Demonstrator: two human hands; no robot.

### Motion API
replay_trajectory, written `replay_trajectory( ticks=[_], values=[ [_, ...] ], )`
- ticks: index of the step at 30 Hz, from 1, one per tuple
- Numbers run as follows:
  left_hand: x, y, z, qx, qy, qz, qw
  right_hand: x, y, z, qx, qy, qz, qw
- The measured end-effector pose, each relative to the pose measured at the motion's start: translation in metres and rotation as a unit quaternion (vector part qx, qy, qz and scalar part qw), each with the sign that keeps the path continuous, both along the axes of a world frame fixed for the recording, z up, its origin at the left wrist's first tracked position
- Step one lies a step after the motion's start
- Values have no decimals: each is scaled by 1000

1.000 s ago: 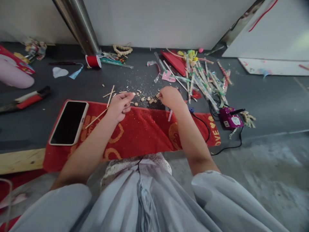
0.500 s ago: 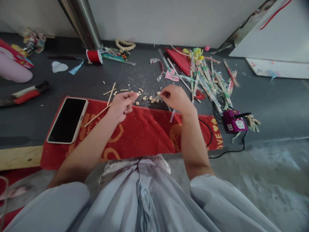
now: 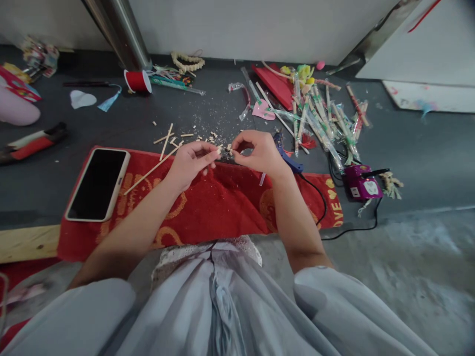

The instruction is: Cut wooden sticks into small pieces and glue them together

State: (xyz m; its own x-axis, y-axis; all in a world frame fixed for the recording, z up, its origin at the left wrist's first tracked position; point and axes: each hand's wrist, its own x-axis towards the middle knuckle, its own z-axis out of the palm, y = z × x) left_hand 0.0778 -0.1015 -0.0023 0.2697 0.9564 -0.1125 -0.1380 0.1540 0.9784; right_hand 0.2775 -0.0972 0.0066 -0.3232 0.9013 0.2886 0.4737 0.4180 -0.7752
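Thumb and fingertips of my left hand (image 3: 195, 162) pinch a small pale wooden piece (image 3: 218, 151). Close to it on the right, my right hand (image 3: 258, 151) is also pinched, with a small pale bit (image 3: 230, 151) at its fingertips; its exact shape is too small to tell. Both hands are over the far edge of a red cloth (image 3: 222, 207) with gold print. Thin wooden sticks (image 3: 152, 169) lie left of my left hand, one partly on the cloth. A blue glue gun (image 3: 291, 160) lies partly hidden behind my right hand.
A phone (image 3: 98, 184) lies on the cloth at left. Pliers (image 3: 33, 143), a red thread spool (image 3: 137, 81) and a paper heart (image 3: 82, 99) are farther left. Wrapped sticks (image 3: 322, 118) and a purple box (image 3: 361, 182) with a black cable are at right.
My right hand has moved left and my left hand slightly right, so their fingertips are closer together. The blue glue gun now shows beside my right hand.
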Motion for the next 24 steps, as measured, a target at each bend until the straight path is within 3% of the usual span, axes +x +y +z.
replay_trajectory(
  ticks=[6, 24],
  values=[
    [2, -2, -3, 67, 3, -21, 998, -6, -1, -2, 9, 38, 7, 999],
    [-1, 1, -9, 113, 16, -15, 993, -9, 4, -10, 33, 48, 29, 998]
  ],
)
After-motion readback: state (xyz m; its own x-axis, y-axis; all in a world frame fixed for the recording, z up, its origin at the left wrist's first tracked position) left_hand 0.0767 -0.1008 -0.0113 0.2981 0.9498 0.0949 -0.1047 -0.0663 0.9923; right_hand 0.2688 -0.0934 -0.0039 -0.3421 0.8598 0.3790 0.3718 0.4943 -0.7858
